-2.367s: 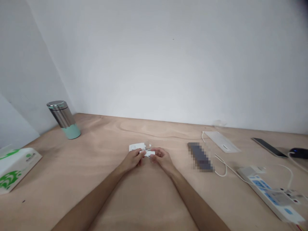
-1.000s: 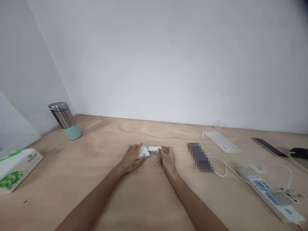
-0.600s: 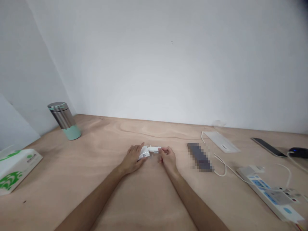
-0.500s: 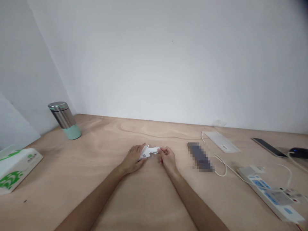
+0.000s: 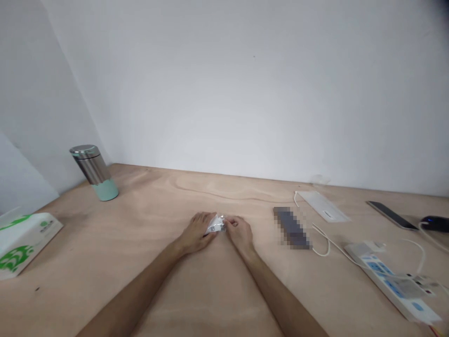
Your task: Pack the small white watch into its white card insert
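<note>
A small clear plastic bag (image 5: 216,223) with something white in it lies on the table between my hands. My left hand (image 5: 197,232) holds its left end, the fingers at the far side and the thumb at the near side. At the bag's right end, my right hand (image 5: 239,231) is closed in a pinch, thumb and forefinger together. What exactly the pinch holds, the bag's edge or the white piece, is too small to tell. The white item's kind cannot be made out.
A steel and mint-green flask (image 5: 96,173) stands at the left, behind a tissue pack (image 5: 30,243). On the right lie a pixelated dark phone-like object (image 5: 292,228), a whitish flat pouch (image 5: 323,207), another dark phone (image 5: 391,215) and a power strip (image 5: 393,283) with white cables. A wall rises behind.
My right hand has moved left, closer to my left hand. The white strip that stretched between the hands now shows shorter, bunched near the left hand.
</note>
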The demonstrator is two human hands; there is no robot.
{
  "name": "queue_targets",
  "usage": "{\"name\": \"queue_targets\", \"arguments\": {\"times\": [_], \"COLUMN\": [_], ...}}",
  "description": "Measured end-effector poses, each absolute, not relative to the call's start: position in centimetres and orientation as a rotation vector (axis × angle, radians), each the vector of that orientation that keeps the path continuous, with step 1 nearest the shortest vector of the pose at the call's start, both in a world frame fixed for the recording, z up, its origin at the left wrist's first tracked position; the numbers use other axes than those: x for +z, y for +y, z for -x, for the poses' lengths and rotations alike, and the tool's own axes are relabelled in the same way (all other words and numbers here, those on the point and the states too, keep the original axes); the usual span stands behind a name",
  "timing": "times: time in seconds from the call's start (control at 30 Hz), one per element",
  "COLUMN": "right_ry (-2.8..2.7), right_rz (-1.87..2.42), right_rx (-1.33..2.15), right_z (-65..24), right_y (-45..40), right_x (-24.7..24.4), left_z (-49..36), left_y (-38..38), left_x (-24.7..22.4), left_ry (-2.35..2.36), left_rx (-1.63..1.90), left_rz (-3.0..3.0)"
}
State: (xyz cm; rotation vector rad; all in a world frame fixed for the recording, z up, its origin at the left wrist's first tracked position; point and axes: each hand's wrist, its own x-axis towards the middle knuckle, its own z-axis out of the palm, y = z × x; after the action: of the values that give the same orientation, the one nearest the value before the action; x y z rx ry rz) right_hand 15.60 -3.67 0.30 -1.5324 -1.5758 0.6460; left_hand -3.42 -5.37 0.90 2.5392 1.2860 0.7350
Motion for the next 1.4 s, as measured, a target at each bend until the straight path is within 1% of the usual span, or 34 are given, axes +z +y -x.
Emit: {"name": "queue_targets", "arguments": {"times": [0.17,0.33,0.47,0.73,0.9,1.17,1.4], "right_ry": [-1.611,-1.499,-1.367,-1.452,-1.441,-1.265,-1.238], "right_rz": [1.402,1.293,1.323,1.332,1.245,1.341,1.351], "right_rx": [0.718,0.935,0.948,0.900,0.977,1.232,1.247], "right_z": [-15.3,-15.0,-14.8,-15.1,-15.2,-14.9,-14.9], "right_y": [-3.6,-3.5,-3.4,-2.9,-3.1,-3.7,-3.6], "right_x": [0.2,-0.3,-0.4,-0.8,-0.7,0.4,0.2], "left_z": [3.0,2.9,2.7,2.5,2.5,2.5,2.2], "left_y": [-5.6,-5.7,-5.7,-5.9,-6.0,-5.9,-6.0], "left_x": [1.1,1.1,1.1,1.5,1.8,1.4,1.1], "left_ry": [1.251,1.257,1.271,1.269,1.276,1.275,1.288], "left_rx": [0.778,0.848,0.864,0.892,0.871,0.858,0.828], "left_rz": [-2.538,-2.477,-2.437,-2.430,-2.400,-2.410,-2.475]}}
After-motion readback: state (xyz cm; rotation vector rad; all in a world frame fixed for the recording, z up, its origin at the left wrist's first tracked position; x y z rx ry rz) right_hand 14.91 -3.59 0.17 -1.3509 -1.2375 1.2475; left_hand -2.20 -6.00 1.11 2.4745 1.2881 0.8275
